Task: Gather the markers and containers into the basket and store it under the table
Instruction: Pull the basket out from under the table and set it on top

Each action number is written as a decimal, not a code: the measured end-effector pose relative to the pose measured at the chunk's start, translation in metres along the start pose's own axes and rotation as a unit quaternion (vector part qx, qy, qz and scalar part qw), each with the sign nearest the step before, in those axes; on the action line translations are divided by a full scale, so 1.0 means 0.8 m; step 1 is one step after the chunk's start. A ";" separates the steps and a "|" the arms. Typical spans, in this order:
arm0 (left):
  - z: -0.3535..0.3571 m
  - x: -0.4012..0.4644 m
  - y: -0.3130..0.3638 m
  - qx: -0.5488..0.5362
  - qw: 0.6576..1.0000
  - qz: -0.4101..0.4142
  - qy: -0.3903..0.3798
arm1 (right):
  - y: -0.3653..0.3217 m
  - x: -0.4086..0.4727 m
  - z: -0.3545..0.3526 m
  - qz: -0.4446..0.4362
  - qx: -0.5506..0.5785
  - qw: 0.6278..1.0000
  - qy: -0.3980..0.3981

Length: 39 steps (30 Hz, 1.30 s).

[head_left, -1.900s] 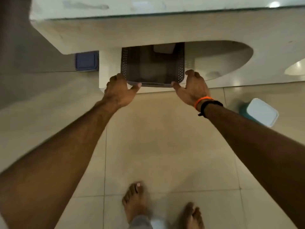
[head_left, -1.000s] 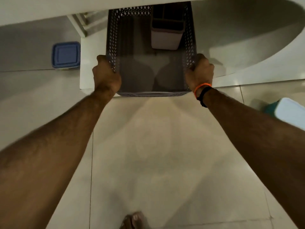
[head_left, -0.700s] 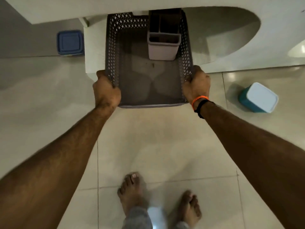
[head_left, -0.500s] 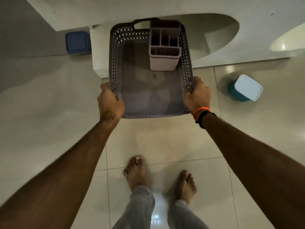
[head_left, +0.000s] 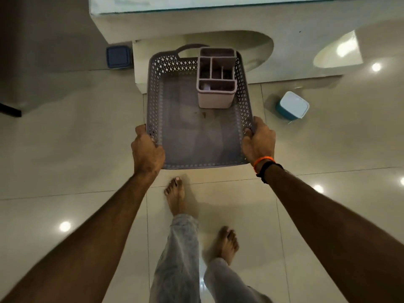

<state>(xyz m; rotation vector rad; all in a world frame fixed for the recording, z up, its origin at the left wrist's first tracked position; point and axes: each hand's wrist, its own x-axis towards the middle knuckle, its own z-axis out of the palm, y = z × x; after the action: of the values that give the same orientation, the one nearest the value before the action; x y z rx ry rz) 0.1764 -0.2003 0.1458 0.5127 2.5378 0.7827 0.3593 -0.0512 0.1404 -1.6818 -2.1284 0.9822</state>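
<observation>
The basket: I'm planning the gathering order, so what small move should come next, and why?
Probably carry the basket, held at its sides by the left hand and right hand, toward the white-lidded teal container lying on the floor to its right. Only a divided organizer sits inside so far.

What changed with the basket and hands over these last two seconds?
The grey perforated plastic basket came out from under the white table toward the person and now hangs above the floor. The left hand and right hand went from touching its near rim to gripping its sides. The pink divided organiser stayed inside, at the far end.
</observation>
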 end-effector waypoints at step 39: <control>-0.186 0.271 0.245 -0.022 0.999 0.005 0.034 | -0.315 0.261 -0.083 -0.017 0.019 0.999 0.033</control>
<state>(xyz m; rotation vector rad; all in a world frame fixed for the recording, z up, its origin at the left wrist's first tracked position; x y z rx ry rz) -0.0372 -0.0145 0.3104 0.4932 2.5757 0.8716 0.1440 0.1403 0.3092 -1.6323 -2.0752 0.9388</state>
